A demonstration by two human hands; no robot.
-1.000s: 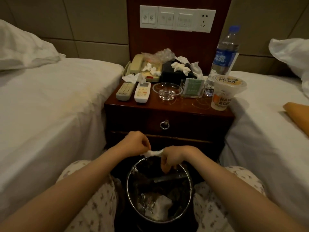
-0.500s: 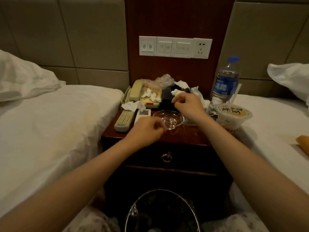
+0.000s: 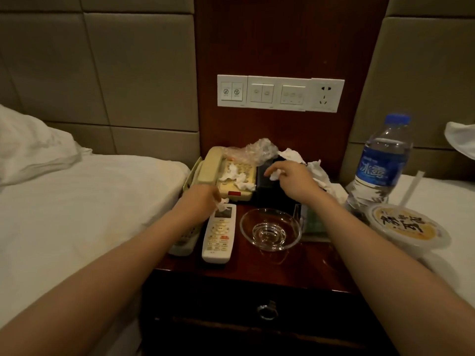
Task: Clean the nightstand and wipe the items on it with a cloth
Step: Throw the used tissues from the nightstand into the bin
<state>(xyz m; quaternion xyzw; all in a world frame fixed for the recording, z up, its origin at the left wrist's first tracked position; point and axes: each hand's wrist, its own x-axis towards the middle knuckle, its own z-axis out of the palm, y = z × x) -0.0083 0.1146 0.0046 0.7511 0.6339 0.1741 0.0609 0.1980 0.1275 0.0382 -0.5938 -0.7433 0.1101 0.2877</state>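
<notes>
Two beds with white sheets, one on the left [image 3: 77, 214] and one on the right [image 3: 449, 201], each with a white pillow, left [image 3: 33, 147] and right [image 3: 460, 140]. Beige padded wall panels [image 3: 128, 73] sit either side of a dark wood panel [image 3: 282, 34] carrying a white switch plate [image 3: 264, 93] with a socket [image 3: 325, 95] at its right end.

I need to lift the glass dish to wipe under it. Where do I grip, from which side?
Pinch the rim of the glass dish at its near edge, coming from the front and above. It sits upright, with a wide flared rim; the white remote crowds its left, so the near side looks freest.
</notes>
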